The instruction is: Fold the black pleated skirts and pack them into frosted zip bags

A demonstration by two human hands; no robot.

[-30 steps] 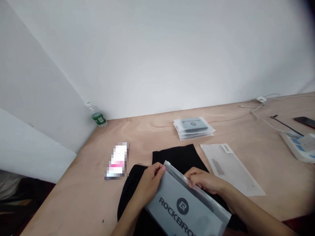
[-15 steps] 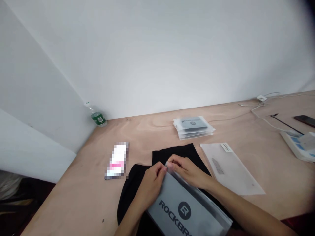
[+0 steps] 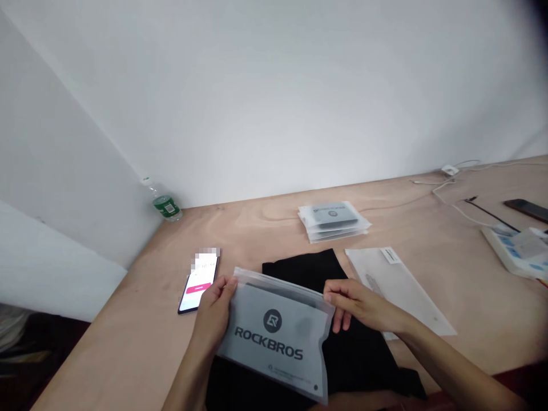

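Observation:
A frosted zip bag printed ROCKBROS is held up between my hands, tilted, with a dark item showing behind its print. My left hand pinches the bag's upper left corner. At the upper right corner, my right hand grips the zip edge between thumb and forefinger, its other fingers curled below. Black cloth lies spread on the table beneath the bag and is partly hidden by it. To the right of the cloth is a flat frosted bag with a white label, partly covered by my right hand.
A stack of packed frosted bags sits near the wall. Left of my hands lies a lit phone; a water bottle stands in the corner. On the right are a power strip, cables and a dark phone.
My hands have moved apart, the right one sliding to the bag's right corner. The bag has turned and risen, so its whole printed face shows.

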